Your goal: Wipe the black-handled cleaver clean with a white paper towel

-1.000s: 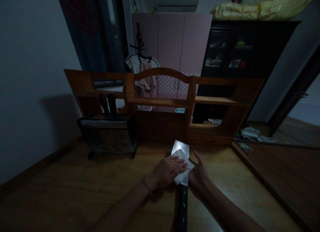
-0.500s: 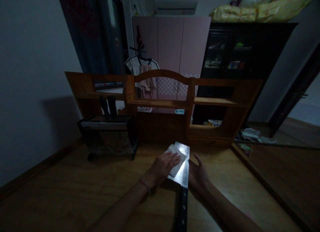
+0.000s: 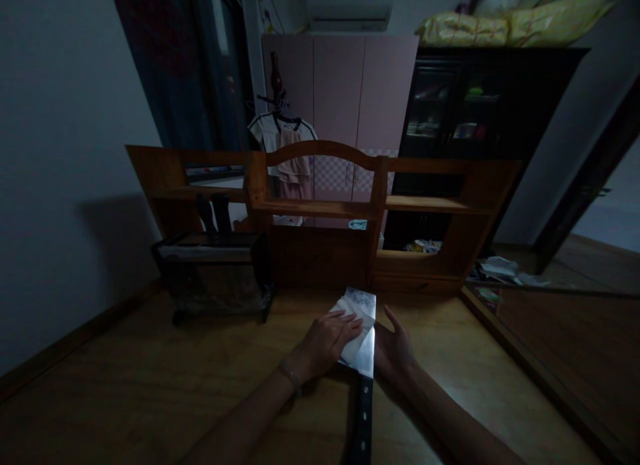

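Observation:
A cleaver with a broad steel blade [image 3: 367, 355] and a black riveted handle [image 3: 364, 418] points away from me, its handle toward my body. My left hand [image 3: 327, 341] lies over the blade's left side, fingers stretched across a folded white tissue [image 3: 356, 341] pressed against the steel. On the right, my right hand [image 3: 395, 348] supports the blade along its edge, thumb up and apart. The other fingers of that hand are hidden behind the blade. Neither hand touches the handle.
A black knife block [image 3: 213, 271] with two black-handled knives [image 3: 215, 215] stands at the left on the wooden surface [image 3: 150, 391]. Behind it rises a low wooden shelf unit [image 3: 320, 208]. A raised wooden edge [image 3: 520, 358] runs along the right.
My left hand and the tissue have shifted slightly down the blade toward the handle. My right hand keeps its place beside the blade. The view has moved a little.

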A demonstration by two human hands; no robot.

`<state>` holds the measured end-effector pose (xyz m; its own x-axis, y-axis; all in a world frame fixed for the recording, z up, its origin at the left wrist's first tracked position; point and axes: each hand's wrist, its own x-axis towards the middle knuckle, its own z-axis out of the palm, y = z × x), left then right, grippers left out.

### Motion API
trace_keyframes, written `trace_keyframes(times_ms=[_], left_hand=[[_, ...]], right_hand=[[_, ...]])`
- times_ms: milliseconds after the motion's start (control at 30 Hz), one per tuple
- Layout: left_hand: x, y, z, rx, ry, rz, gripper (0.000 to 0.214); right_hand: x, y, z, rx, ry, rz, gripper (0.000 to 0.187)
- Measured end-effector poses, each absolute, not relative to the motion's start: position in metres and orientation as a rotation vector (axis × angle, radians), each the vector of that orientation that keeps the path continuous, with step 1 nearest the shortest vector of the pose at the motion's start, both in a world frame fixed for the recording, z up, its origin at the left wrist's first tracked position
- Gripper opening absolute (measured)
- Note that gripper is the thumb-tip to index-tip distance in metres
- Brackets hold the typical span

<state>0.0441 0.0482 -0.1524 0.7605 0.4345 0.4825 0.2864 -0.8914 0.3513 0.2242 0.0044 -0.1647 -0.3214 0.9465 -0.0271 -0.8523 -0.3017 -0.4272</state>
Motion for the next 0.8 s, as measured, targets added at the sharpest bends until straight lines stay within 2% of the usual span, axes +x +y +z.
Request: trace_keyframes(times_ms=[400,800], left_hand=[[0.047,0.043,-0.154,2.743,0.555,0.815,0.037],[0.055,0.030,-0.157,2.819,0.456,0.801,0.039]], right_hand=[[0.228,0.009,-0.177,-0.303,-0.409,1.884,0.051],[0.230,0.008,-0.176,-0.403,-0.274,1.858,0.043]])
